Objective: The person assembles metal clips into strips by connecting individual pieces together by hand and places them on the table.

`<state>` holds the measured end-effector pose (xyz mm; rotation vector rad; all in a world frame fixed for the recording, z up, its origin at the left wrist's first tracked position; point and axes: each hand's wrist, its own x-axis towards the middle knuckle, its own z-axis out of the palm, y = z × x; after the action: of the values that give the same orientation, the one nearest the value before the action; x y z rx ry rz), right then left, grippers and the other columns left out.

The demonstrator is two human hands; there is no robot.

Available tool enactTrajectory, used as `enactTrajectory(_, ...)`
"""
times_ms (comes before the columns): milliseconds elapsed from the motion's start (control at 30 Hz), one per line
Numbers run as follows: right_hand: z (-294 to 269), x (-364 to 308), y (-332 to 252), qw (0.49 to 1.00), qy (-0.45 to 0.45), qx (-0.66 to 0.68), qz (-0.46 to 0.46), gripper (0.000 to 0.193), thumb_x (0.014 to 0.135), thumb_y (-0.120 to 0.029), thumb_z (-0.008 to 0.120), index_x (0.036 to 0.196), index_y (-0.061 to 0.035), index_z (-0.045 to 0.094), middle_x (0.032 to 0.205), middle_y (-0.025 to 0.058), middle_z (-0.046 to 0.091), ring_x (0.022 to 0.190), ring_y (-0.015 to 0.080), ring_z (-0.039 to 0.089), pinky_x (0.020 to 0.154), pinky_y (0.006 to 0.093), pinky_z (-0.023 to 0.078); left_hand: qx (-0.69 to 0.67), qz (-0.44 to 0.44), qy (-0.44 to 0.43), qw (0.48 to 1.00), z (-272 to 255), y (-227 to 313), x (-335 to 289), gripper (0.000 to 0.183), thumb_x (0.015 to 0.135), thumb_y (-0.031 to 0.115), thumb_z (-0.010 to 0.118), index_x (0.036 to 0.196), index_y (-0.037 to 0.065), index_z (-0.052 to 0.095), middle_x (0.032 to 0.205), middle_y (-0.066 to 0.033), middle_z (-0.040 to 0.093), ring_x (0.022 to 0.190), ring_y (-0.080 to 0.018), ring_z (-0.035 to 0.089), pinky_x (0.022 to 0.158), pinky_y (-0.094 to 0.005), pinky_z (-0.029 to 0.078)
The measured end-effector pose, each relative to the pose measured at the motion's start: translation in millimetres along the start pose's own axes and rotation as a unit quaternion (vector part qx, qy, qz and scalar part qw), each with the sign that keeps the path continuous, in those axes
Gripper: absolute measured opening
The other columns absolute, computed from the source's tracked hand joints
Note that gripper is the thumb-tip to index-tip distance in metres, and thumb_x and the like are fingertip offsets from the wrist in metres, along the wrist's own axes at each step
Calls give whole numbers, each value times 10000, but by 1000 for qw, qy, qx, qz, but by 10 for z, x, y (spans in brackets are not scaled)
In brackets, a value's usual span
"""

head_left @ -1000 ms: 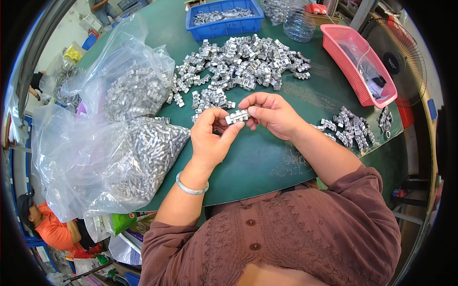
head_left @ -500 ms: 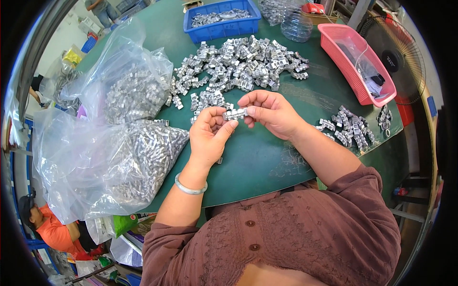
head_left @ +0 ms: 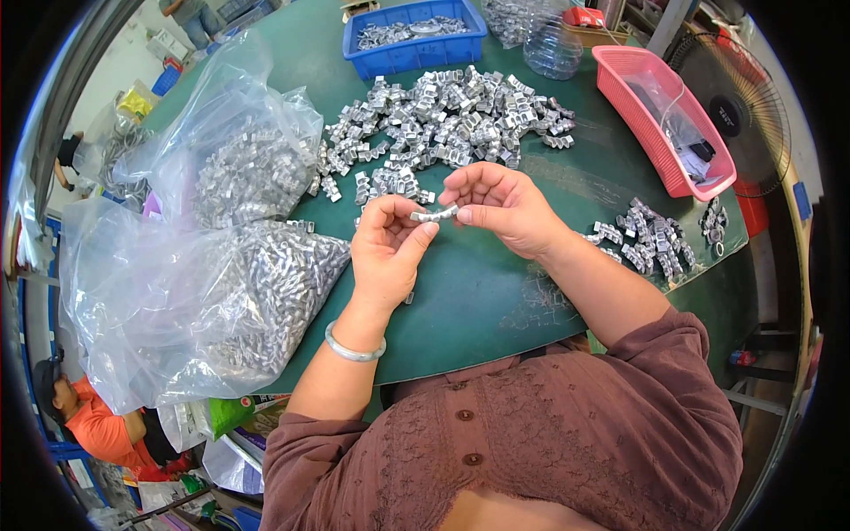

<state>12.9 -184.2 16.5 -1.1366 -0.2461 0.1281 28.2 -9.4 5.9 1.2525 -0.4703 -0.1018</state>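
Clear bags (head_left: pixel 282 296) of metal parts crowd the left; a large heap (head_left: pixel 460 115) lies beyond the hands, a blue bin (head_left: pixel 416 60) farther, a pink basket (head_left: pixel 630 119) far right. Left hand (head_left: pixel 387 248) and right hand (head_left: pixel 506 212) pinch a small metal strip (head_left: pixel 434 215) between them over the green surface (head_left: pixel 478 305). A fan (head_left: pixel 730 115) stands behind the basket.

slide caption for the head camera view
Left hand and right hand hold a segmented metal strip over a green tabletop.

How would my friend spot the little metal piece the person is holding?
Find the big green table. Over it, the left hand and right hand pinch a short silvery metal piece between them. It's the only one held up; the heap of silvery pieces beyond lies on the table.
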Motion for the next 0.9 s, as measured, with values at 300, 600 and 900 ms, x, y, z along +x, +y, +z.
enactTrajectory(300,15,-2,10,999,-12,9,-51,349,723,58,558,1059,-5,488,996,78,547,910,125,512,837,264,407,37,56,-19,998,-9,-25,1,244,713,-108,560,863,51,453,946,-60,491,787,-88,476,670,-206,405)
enactTrajectory(600,-1,29,164,929,18,-364,-70,261,712,-17,585,969,-38,545,849,59,546,796,138,519,684,269,426,-225,-23,126,966,-229,113,145,175,816,11,449,989,38,450,890,-77,511,823,-189,541,754,-325,475)
enactTrajectory(900,304,135,323,756,-32,-632,-166,246,699,-164,617,916,-71,550,816,83,508,773,278,497,712,368,395,-389,-166,178,889,-396,92,141,173,783,85,503,928,-5,526,812,-80,542,772,-216,545,648,-299,478)
